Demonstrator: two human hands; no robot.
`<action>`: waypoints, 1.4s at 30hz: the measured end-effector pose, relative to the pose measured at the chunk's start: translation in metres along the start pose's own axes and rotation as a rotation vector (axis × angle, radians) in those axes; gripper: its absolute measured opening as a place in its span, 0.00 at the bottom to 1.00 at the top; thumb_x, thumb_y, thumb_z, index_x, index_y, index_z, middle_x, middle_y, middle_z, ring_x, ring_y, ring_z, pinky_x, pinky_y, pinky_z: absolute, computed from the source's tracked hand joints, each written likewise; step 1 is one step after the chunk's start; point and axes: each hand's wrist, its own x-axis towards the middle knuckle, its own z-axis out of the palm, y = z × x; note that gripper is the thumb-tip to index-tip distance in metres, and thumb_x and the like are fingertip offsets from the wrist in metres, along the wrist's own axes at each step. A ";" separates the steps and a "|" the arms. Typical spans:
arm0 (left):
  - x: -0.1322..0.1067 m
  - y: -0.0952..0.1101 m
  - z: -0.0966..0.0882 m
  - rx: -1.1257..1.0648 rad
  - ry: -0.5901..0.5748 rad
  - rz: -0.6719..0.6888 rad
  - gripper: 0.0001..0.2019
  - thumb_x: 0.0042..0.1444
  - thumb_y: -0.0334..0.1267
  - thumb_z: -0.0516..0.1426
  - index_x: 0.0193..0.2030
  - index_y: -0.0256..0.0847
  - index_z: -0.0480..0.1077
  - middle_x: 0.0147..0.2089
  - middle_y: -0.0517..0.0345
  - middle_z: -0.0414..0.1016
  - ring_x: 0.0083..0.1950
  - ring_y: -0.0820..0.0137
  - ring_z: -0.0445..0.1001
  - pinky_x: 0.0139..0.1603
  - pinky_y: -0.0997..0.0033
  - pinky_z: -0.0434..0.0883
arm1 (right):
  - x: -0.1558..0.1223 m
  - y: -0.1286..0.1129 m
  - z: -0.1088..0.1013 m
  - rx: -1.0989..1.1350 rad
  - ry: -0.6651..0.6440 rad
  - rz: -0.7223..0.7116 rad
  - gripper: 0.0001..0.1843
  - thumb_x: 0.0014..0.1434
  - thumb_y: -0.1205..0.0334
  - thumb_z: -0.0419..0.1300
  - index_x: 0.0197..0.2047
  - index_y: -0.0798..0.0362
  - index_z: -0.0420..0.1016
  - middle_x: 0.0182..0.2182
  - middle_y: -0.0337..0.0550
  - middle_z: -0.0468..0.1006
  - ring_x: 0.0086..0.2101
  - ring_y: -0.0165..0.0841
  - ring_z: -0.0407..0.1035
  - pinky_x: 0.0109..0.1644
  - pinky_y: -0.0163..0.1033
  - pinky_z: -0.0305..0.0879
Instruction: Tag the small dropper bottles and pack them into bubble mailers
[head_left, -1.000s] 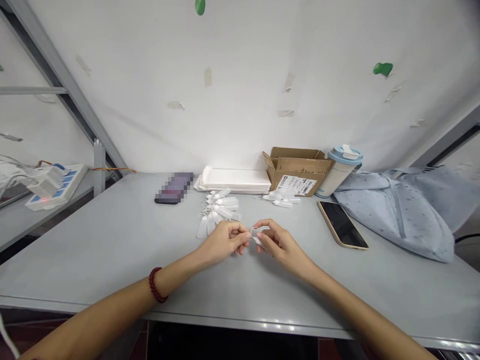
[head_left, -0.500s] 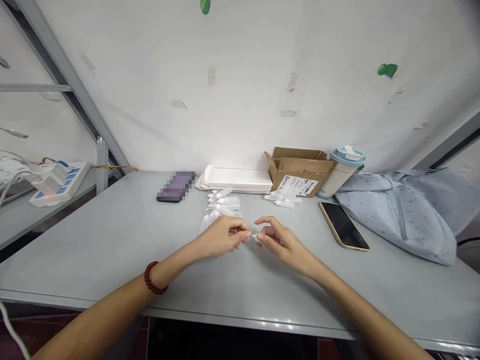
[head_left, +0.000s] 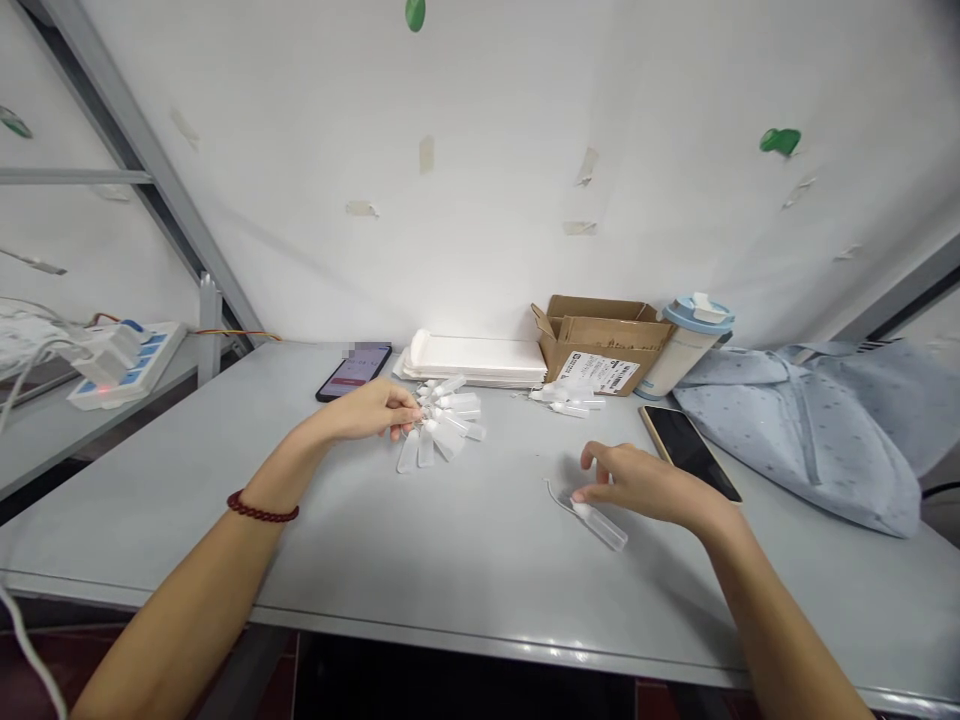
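My left hand (head_left: 394,410) is at a fanned-out pile of small translucent white plastic tubes (head_left: 448,440) with thin cords. Its thumb and fingertips are pinched together at the cord ends, and the exact grip is partly hidden. One separate plastic tube (head_left: 602,527) lies slanted on the grey table, its thin cord (head_left: 556,495) stretching to the upper left. My right hand (head_left: 637,480) is over the tube's capped end, thumb tip at the cap and index finger raised apart. Whether the thumb presses on the cap is hard to tell.
Behind the pile are stacked white trays (head_left: 480,355). A few more tubes (head_left: 574,405) lie before an open cardboard box (head_left: 600,345). Around them are a cup (head_left: 682,345), a phone (head_left: 690,452), another phone (head_left: 352,372), a bluish-grey cloth bag (head_left: 802,430) and a power strip (head_left: 127,370).
My hands have moved apart from the small piece with a cord loop between them. The left went to the pile; the right moved right, where a single tube now lies.
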 end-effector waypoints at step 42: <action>0.000 0.021 0.084 0.102 0.148 0.373 0.16 0.57 0.42 0.50 0.49 0.39 0.69 0.37 0.56 0.75 0.33 0.71 0.72 0.34 0.73 0.67 | 0.008 -0.040 0.038 0.127 0.306 -0.622 0.14 0.63 0.64 0.45 0.48 0.55 0.67 0.38 0.48 0.73 0.37 0.34 0.68 0.41 0.40 0.64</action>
